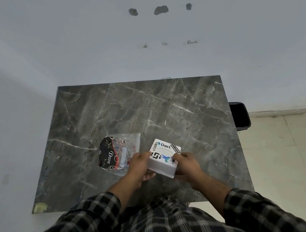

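Observation:
A white box (pixel 163 155) covered with stickers, one reading "Dart", is held above the near middle of the dark marble table (pixel 147 107). My left hand (pixel 139 165) grips its left edge, fingers curled over the top. My right hand (pixel 187 164) grips its right near corner. The box is tilted, its top facing me. To the left, flat on the table, lies a clear plastic pouch (pixel 120 154) with a black and red "Dove" printed item inside.
The table stands against a pale wall (pixel 139 41) with patched holes. A black bin (pixel 240 115) sits on the tiled floor past the table's right edge. A piece of tape (pixel 40 207) marks the near left corner.

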